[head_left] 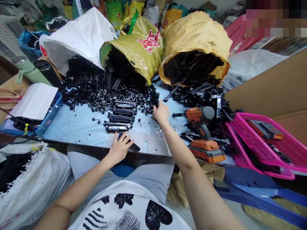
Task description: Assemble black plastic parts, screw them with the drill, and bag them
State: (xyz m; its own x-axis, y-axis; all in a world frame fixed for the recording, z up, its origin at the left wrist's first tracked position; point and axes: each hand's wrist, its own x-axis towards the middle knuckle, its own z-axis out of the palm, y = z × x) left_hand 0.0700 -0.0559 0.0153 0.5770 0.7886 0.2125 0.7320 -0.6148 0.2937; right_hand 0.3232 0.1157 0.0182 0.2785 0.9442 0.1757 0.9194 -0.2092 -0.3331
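Note:
My left hand point(120, 148) lies at the table's front edge with its fingers spread, resting over a slim black plastic bar point(134, 146). My right hand point(162, 113) reaches forward to the edge of a heap of small black parts point(154, 95). Its thumb and forefinger are apart, and the other fingers are partly hidden. Beyond my left hand, several assembled black strips point(120, 118) lie stacked in a row. Loose black-headed screws point(102, 99) are heaped behind and left of them. An orange and black cordless drill point(202, 127) stands on its battery to the right of my right arm.
A white sack point(81, 35), an olive-yellow sack point(144, 48) and a tan sack point(196, 38) spill black parts at the back. Pink baskets point(263, 140) stand right, one holding a spare battery point(265, 129). A blue basket point(45, 123) with paper and bottles point(31, 70) are left.

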